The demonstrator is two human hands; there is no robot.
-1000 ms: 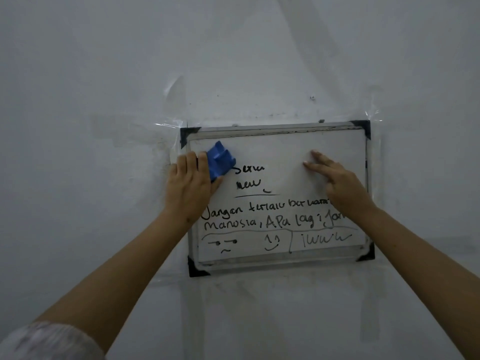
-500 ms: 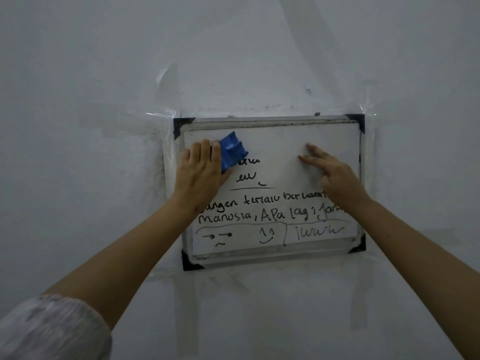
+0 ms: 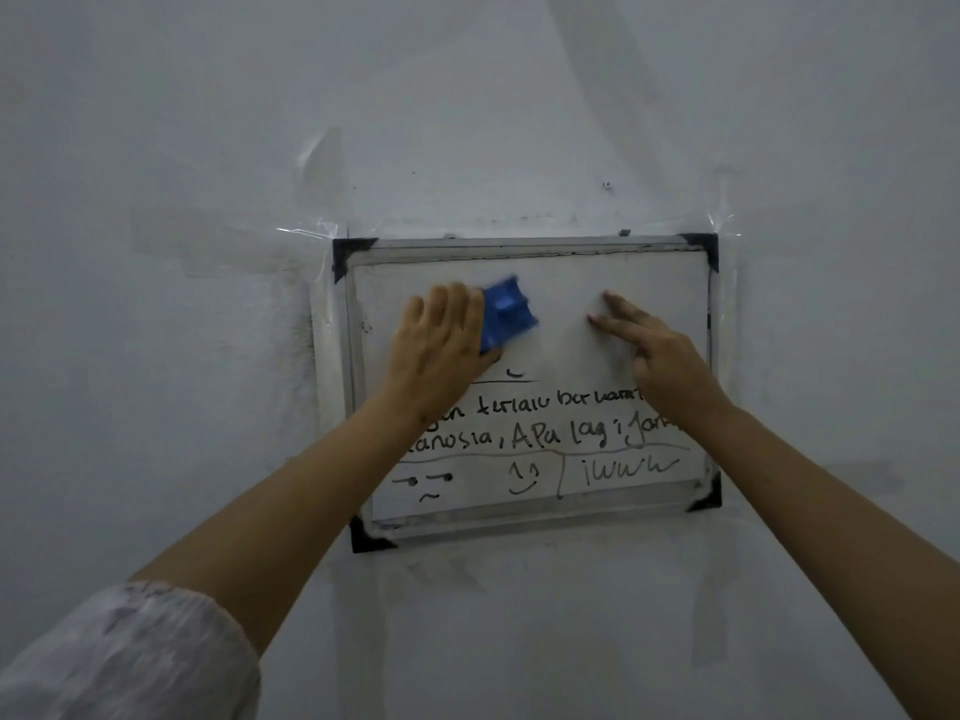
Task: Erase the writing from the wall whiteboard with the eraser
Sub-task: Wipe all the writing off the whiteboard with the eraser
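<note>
Where it hung on a pale wall, a small framed whiteboard with black corner caps was recorded, clear tape being seen at its upper corners. A blue eraser was held flat against the upper left part of the board by the left hand, whose fingers were closed over its left side; the eraser's outline was blurred. The right hand was laid open on the upper right part of the board, its fingers spread, pressed to the surface and holding nothing. The upper band of the board was noted as wiped clean. Black handwriting was catalogued across the lower half: two lines of words, an underline, small face doodles and a scribble. Parts of the first words were hidden behind the left wrist, and line ends behind the right wrist. A light patterned sleeve was entered at lower left.
</note>
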